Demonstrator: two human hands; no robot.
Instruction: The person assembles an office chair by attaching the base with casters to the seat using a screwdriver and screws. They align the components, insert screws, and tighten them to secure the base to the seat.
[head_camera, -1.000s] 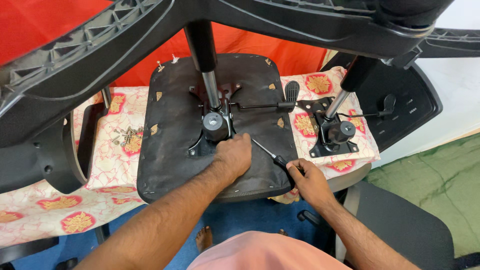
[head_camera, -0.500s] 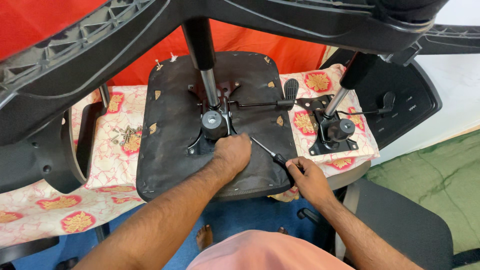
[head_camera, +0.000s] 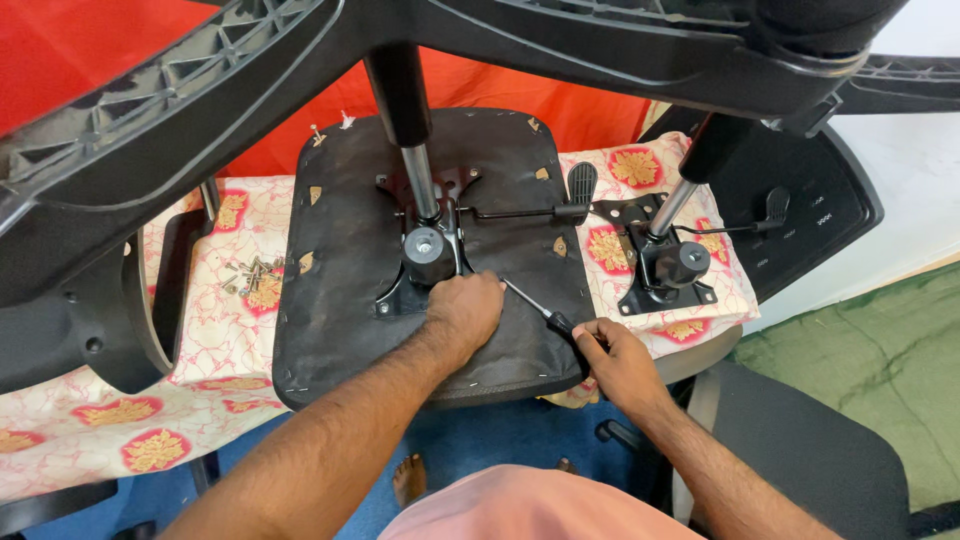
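Observation:
An upturned black chair seat (head_camera: 330, 290) lies on a patterned cloth, with a black metal tilt mechanism (head_camera: 428, 252) and gas-lift column (head_camera: 405, 130) fixed at its middle. My left hand (head_camera: 465, 308) rests fisted on the mechanism's near right corner; what its fingers hold is hidden. My right hand (head_camera: 612, 358) grips a black-handled screwdriver (head_camera: 540, 310), its tip pointing at the spot beside my left hand. A black lever paddle (head_camera: 582, 183) sticks out to the right of the mechanism.
A second tilt mechanism (head_camera: 668, 268) with its own column stands on the cloth at right. Loose screws (head_camera: 250, 272) lie left of the seat. Black chair base arms (head_camera: 150, 110) hang overhead. A black armrest (head_camera: 130, 320) is at left, another dark seat (head_camera: 800, 460) at lower right.
Almost nothing has moved; both hands keep their places at the mechanism's corner, and the view has shifted slightly.

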